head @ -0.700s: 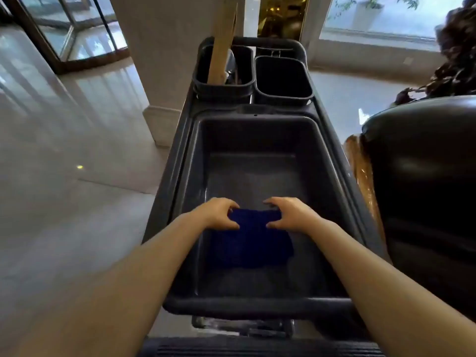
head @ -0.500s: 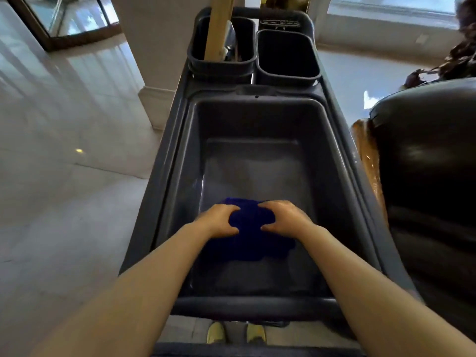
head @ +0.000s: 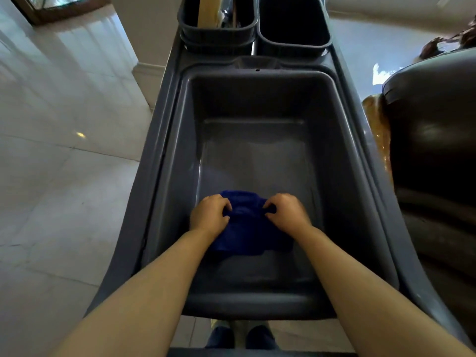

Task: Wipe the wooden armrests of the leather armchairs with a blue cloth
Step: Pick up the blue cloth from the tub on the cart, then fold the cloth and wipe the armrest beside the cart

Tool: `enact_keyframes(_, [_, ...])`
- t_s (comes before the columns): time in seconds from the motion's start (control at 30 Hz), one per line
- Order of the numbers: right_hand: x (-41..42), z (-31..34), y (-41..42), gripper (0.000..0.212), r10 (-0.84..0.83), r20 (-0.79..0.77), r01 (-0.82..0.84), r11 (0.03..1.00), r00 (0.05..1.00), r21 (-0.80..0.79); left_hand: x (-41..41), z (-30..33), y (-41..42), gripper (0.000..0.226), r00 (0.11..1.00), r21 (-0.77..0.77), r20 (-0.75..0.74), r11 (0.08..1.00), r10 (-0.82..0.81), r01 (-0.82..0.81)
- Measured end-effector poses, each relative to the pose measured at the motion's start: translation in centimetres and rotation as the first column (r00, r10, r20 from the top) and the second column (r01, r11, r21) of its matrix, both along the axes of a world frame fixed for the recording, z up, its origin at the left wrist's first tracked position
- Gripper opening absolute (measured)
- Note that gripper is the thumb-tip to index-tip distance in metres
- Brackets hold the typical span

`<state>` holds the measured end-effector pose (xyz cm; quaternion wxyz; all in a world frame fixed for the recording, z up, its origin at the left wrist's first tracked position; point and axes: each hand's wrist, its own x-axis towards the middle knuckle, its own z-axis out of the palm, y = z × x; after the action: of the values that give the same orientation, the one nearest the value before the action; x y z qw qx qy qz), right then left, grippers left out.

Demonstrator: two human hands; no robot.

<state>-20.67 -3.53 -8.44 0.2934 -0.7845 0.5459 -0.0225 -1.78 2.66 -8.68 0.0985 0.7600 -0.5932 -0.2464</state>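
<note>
A blue cloth [head: 247, 228] lies bunched on the bottom of a large grey bin [head: 257, 94] on a cleaning cart. My left hand [head: 210, 215] grips the cloth's left side and my right hand [head: 286, 213] grips its right side, fingers curled into the fabric. A dark leather armchair [head: 438, 130] stands right of the cart, with its wooden armrest [head: 378, 130] showing as a glossy brown strip beside the cart's edge.
Two small dark tubs stand at the cart's far end: the left tub [head: 219, 34] holds a wooden handle [head: 208, 9], the right tub [head: 293, 32] looks dark inside. Polished pale floor tiles [head: 64, 176] spread to the left. A pillar base [head: 146, 70] stands behind.
The view has dropped and moved closer to the bin. Both hands have gathered the cloth tighter, bunching it up between them.
</note>
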Motion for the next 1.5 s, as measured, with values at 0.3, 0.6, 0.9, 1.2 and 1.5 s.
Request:
enact_keyframes(0.3, [-1.6,5.7,-2.2,0.012,-0.099,0.114,0.079,0.983,0.989,0.167,2.7,6.4,-3.1,0.013,0.922,0.192,-0.383,0.981,0.061,0.015])
enact_keyframes(0.6, [-4.5,14.0,-1.5,0.01,-0.095,0.201,0.1,0.995,0.975,-0.015,0.7,14.4,-3.6,0.015,0.884,0.081,-0.462,0.989,-0.074,0.125])
enact_keyframes(0.9, [-15.7,22.5,2.0,0.011,-0.178,0.236,0.23,0.95,0.955,-0.213,-10.0,23.9,-3.0,0.015,0.857,-0.145,-0.379,0.937,-0.349,0.318])
enact_keyframes(1.2, [-32.7,28.6,4.8,0.013,-0.149,0.283,0.239,0.917,0.948,-0.319,-27.0,29.2,-1.3,0.016,0.842,-0.29,-0.358,0.905,-0.404,0.311])
enact_keyframes(1.5, [-45.3,22.1,8.3,0.024,-0.205,0.262,0.261,0.944,0.943,-0.202,-40.3,22.5,2.5,0.014,0.862,-0.193,-0.393,0.945,-0.32,0.263])
